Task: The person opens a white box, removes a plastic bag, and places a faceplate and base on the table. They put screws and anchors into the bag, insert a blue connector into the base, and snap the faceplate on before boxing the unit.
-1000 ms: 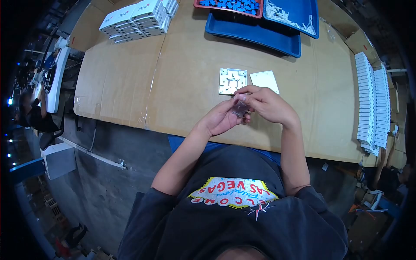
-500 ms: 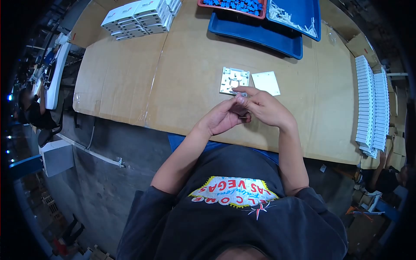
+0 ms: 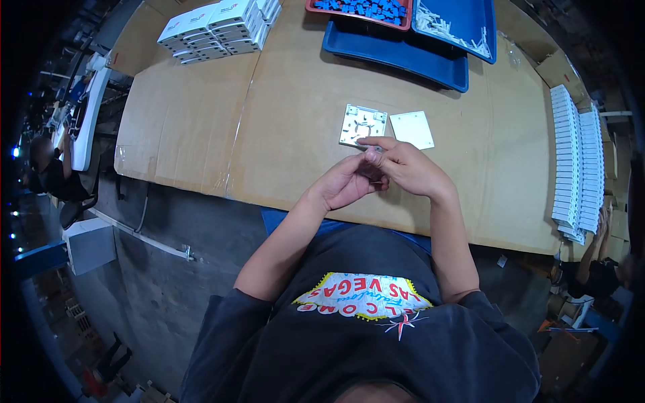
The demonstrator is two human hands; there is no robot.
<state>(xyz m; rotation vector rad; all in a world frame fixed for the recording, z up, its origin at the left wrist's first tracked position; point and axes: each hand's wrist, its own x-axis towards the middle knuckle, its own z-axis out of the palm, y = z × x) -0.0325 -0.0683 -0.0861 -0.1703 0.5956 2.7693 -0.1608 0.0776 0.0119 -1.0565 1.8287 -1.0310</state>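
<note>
My left hand (image 3: 346, 183) is cupped at the near side of a white square plastic housing (image 3: 363, 125), its fingers curled under my right hand. My right hand (image 3: 415, 171) meets it, thumb and fingertips pressed together against the left fingers. Whatever lies between the fingertips is too small or hidden to make out. The right index finger stretches over the near edge of the housing, which shows an open inner face with small dark and pale fittings. Just right of it, a flat white square plate (image 3: 412, 129) lies on the cardboard-covered table (image 3: 295, 148).
At the back, a red tray (image 3: 411, 20) holds blue parts, beside a blue tray (image 3: 492, 40) of white sticks. A lower blue tray (image 3: 396, 57) sits in front. White boxes (image 3: 215, 27) are stacked back left, white units (image 3: 566, 161) at right. Other people are at both sides.
My hands have barely shifted; the right index finger has moved slightly left over the housing. At the far right, another person's hands have moved up beside the stacked white units.
</note>
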